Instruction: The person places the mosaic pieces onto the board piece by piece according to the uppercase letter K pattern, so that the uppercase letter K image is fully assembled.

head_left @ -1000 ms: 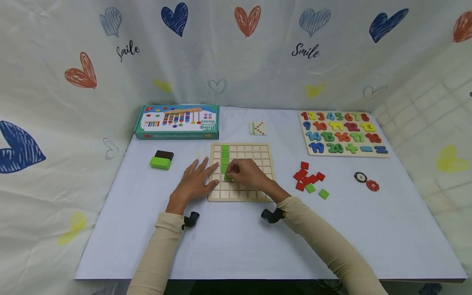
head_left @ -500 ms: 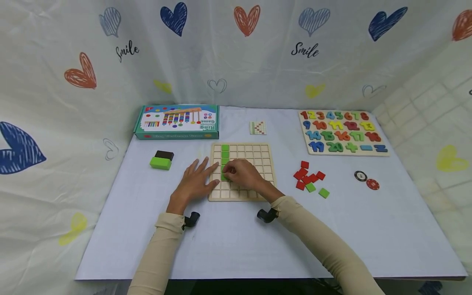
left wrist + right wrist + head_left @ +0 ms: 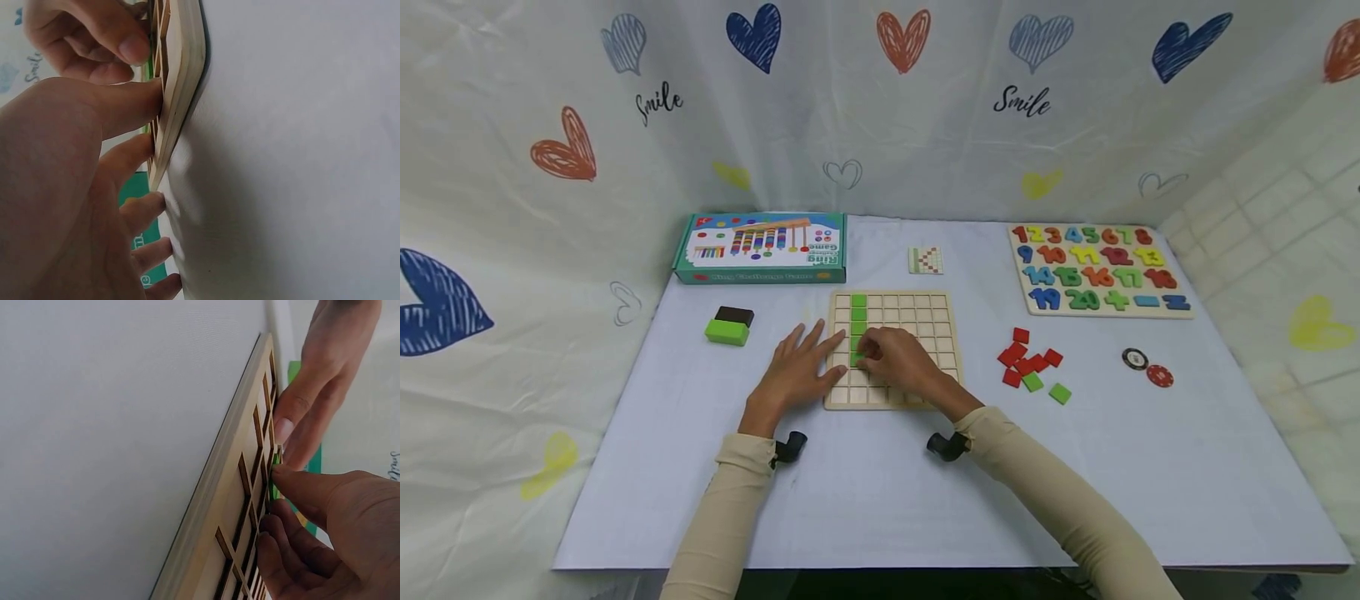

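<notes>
Pinching is the state I record for my right grip (image 3: 898, 358): thumb and forefinger tips meet on the near green tile (image 3: 855, 359), the remaining fingers curled. I place this tile on the board (image 3: 934, 315), at the near end of a straight green column (image 3: 858, 314), second from the left edge. The column's long axis runs straight away from me; the tile itself looks square, so I judge it has no long side to align. Governing relation: the tile lies directly at the right fingertips, with that grip on its right side, so the right is the nearer. My left grip (image 3: 793, 371) is spread, thumb and forefinger touching the board's left side, the other fingertips seemingly on the tabletop (image 3: 850, 500); its thumb stands just left of the tile. Loose red tiles (image 3: 1017, 351) and two loose green tiles (image 3: 1060, 393) lie right of the board, on the right grip's side. Whether the near tile sits fully in its cell I cannot tell, since fingers cover part of it.
</notes>
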### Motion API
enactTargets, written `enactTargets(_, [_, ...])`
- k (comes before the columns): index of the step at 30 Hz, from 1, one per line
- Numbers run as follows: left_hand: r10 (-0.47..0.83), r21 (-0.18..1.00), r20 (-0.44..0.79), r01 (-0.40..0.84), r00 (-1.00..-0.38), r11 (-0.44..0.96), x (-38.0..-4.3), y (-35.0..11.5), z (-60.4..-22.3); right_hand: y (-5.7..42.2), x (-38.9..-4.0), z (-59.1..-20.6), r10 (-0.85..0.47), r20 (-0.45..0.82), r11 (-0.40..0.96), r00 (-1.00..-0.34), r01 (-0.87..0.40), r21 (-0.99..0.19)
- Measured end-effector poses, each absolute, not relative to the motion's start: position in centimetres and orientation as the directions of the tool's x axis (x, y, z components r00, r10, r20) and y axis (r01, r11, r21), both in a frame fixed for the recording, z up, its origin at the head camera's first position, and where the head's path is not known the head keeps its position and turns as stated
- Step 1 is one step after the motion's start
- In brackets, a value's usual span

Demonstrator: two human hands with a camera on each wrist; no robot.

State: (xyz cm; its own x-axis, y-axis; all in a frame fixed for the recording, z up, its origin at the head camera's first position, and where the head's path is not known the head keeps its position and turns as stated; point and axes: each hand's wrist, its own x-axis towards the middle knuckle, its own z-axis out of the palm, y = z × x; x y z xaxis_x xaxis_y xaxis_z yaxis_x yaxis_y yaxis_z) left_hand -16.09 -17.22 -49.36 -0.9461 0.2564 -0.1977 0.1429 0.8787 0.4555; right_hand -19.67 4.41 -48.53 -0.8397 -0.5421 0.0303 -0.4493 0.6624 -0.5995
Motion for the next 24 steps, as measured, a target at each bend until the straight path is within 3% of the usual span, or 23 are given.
enactTargets(14, [0.26,0.441,-0.204,0.149,-0.944,0.885,-16.1,-16.9,-49.3,5.3,-18.9,-47.8,-0.53,0.045,0.661,-0.847,-0.446,-0.603])
enactTargets(24, [0.253,0.463,-0.216,0.13,-0.943,0.877,-16.0,-17.0,-49.3,10.1,-18.7,-46.3,-0.495,0.033,0.676,-0.868,-0.409,-0.613])
